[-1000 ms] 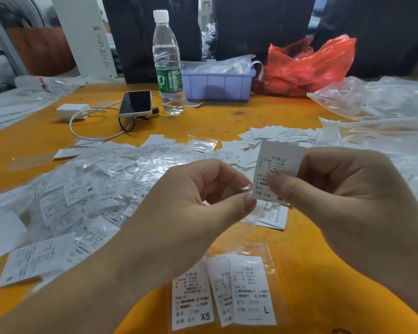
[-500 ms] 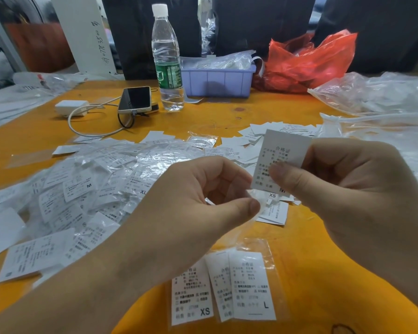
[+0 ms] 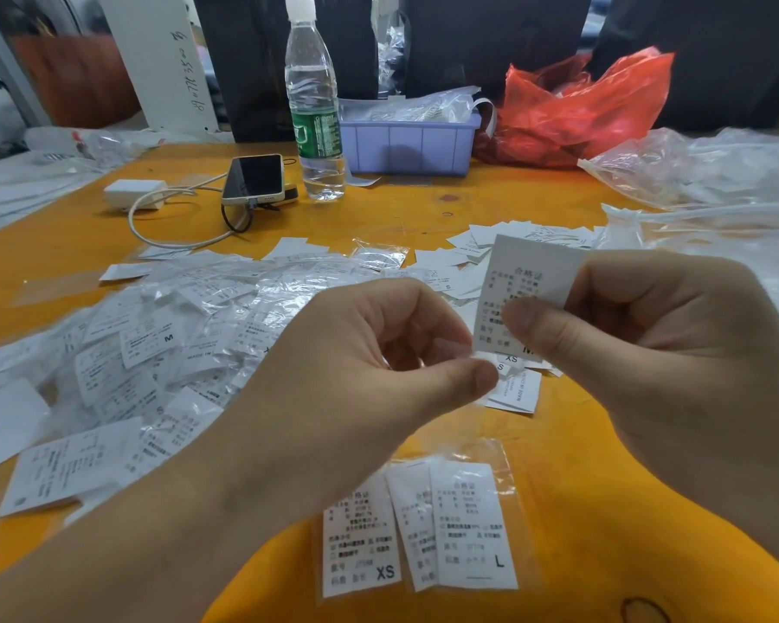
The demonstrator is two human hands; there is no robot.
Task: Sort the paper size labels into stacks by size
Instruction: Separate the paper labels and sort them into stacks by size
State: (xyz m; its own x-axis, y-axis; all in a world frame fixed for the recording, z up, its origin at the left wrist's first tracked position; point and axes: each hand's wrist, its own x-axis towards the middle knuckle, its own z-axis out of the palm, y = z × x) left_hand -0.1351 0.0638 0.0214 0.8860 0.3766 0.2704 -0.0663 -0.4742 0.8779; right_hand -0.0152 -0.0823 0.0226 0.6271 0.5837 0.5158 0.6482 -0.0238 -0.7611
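Note:
My right hand (image 3: 657, 366) pinches a white paper label (image 3: 531, 281) upright between thumb and fingers; an M shows at its bottom edge. Just left of it, my left hand (image 3: 360, 375) pinches a thin clear plastic sleeve (image 3: 468, 415) at the label's lower corner. On the orange table (image 3: 423, 209) near me lie an XS label (image 3: 360, 541) and an L label (image 3: 473, 528) in clear film. A small stack of labels (image 3: 518, 391) sits below my hands. Several labels in sleeves form a big heap (image 3: 154, 353) at left.
More loose labels (image 3: 504, 238) are spread behind my hands. At the back stand a water bottle (image 3: 313, 105), a phone (image 3: 255, 177) with cable and charger (image 3: 133, 193), a purple bin (image 3: 405, 141) and a red bag (image 3: 581, 110). Clear plastic bags (image 3: 716, 173) cover the right side.
My right hand has drawn the label a little up and to the right, away from my left hand's pinch. My left hand has stayed almost in place.

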